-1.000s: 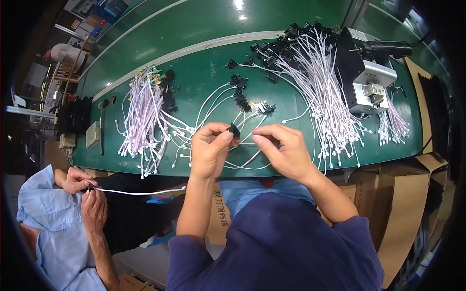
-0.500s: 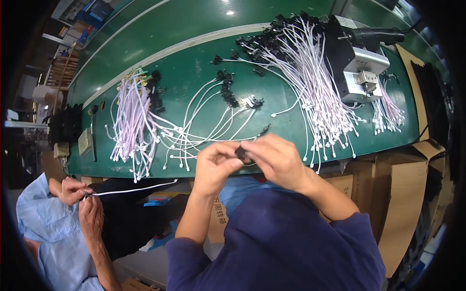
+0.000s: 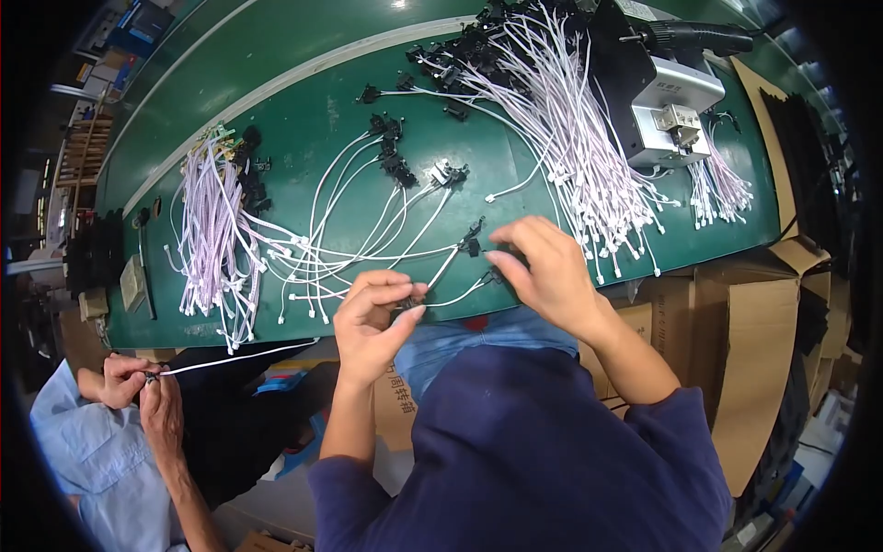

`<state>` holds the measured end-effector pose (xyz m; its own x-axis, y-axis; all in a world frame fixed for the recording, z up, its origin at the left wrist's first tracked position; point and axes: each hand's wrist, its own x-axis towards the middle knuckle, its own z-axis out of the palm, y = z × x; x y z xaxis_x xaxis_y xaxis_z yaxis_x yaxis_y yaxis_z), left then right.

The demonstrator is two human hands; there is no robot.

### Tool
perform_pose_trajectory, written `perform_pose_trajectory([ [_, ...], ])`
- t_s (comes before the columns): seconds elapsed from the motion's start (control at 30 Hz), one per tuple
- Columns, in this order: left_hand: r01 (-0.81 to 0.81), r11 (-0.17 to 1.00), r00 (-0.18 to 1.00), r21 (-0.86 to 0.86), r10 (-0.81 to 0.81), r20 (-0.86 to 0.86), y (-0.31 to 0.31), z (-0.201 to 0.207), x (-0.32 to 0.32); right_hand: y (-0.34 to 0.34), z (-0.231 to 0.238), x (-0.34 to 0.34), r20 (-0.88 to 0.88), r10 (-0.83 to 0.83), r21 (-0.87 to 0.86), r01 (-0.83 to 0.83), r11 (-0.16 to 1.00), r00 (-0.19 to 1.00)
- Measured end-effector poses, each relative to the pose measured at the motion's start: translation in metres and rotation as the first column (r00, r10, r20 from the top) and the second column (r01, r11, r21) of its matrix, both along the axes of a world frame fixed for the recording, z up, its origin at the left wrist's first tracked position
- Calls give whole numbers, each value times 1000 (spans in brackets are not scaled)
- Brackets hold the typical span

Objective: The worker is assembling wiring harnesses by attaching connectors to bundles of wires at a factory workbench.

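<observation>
My left hand [image 3: 372, 322] is closed at the table's front edge, thumb and fingers pinching a small black connector [image 3: 408, 303], mostly covered by the fingertips. A white cable [image 3: 455, 299] runs from beside those fingertips to a black piece [image 3: 494, 276] near my right thumb. To the right, my right hand [image 3: 550, 278] has its thumb and index finger spread, with nothing visible between them. Just left of its fingertips, another black connector [image 3: 473, 241] with a white cable lies on the green table [image 3: 515, 198].
Bundles of white cables lie at left [image 3: 216, 230] and right [image 3: 589, 175], with several looser black-ended cables [image 3: 391, 156] between. A grey bench machine [image 3: 676, 110] stands back right. Cardboard boxes [image 3: 763, 359] flank the table. At left, a co-worker's hands [image 3: 152, 391] hold a white cable.
My hands have moved apart from a shared hold on the black connector. The right one has opened and shifted slightly right; the left has moved left. The view has shifted a little.
</observation>
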<state>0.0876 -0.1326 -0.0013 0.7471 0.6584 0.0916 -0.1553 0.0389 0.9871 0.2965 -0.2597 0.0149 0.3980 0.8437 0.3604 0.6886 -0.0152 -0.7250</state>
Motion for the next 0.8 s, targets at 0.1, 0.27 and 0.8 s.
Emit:
perform_pose_trajectory([
  [0.1,-18,993,999,120,23,-42,3,1,8,9,6,4,130,-7,-60,15,998,991],
  [0.27,-43,980,997,194,55,-58,1,-3,16,13,5,5,78,97,-213,-78,974,992],
  [0.8,10,946,995,323,23,-100,11,-9,16,23,-2,15,78,-14,-63,19,998,997],
])
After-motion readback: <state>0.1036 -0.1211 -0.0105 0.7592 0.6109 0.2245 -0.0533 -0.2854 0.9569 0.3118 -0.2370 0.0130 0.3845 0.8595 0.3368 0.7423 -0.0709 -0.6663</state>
